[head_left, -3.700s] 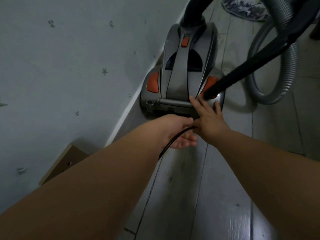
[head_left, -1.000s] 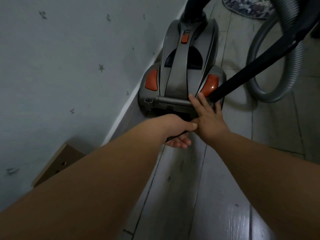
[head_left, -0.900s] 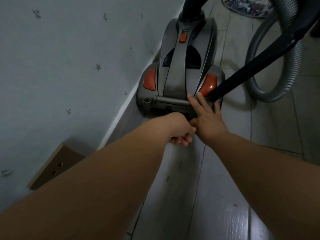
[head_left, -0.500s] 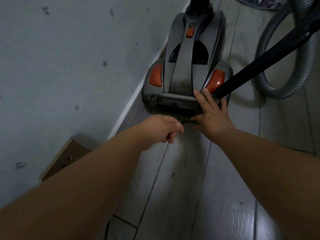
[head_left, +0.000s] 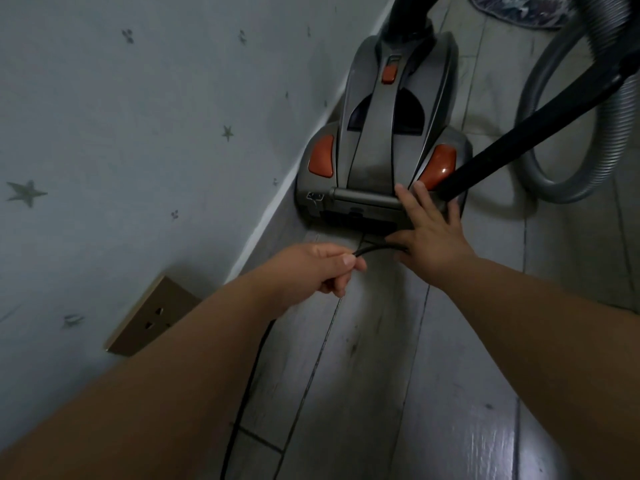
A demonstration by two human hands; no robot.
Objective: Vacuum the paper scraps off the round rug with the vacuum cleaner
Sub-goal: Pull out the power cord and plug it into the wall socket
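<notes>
vacuum cleaner sits on the floor beside the wall, left hand pinching its cord, right hand spread flat on its rear edge, thumb seemingly touching the cord.

The left hand pinches the black cord while the right hand rests on the vacuum cleaner.

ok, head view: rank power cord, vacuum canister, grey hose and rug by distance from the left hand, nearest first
1. power cord: gripped in the left hand itself.
2. vacuum canister: just ahead, against the wall.
3. grey hose: looped on the floor, right of the canister.
4. rug: only its edge shows, at the top of the frame, beyond the canister.
</notes>
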